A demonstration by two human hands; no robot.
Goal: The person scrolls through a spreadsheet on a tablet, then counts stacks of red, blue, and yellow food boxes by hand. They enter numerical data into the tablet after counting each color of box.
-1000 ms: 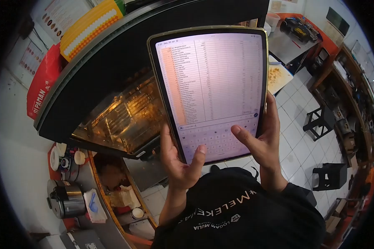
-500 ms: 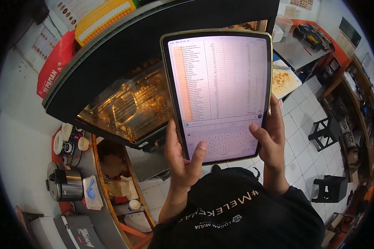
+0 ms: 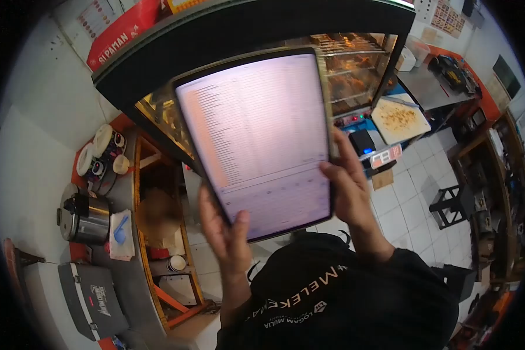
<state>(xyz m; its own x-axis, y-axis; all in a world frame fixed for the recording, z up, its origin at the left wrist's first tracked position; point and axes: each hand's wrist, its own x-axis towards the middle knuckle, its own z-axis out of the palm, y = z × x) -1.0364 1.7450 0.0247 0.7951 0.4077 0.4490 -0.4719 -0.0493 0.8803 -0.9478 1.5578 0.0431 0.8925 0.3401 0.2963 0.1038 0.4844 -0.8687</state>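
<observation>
A tablet [image 3: 268, 116] in a pale case is held upright before me, tilted to the left. On its screen is a spreadsheet with an orange column, above an on-screen keyboard; the text is smeared by motion. My left hand [image 3: 227, 233] grips the lower left edge, with the thumb over the keyboard. Around the lower right edge my right hand [image 3: 350, 184] is closed, its thumb on the screen near the edge. The fingers behind the tablet are partly hidden.
Behind the tablet stands a lit glass display cabinet [image 3: 356, 64] with food. A cutting board [image 3: 399, 119] with crumbs lies at right. To the left are a rice cooker [image 3: 84, 213] and a grey box [image 3: 93, 300]. A black stool [image 3: 449, 207] stands on the tiled floor.
The tablet and both hands have shifted left in view and the tablet leans more. More of the cabinet and cutting board shows at right. My right thumb has moved onto the screen's edge.
</observation>
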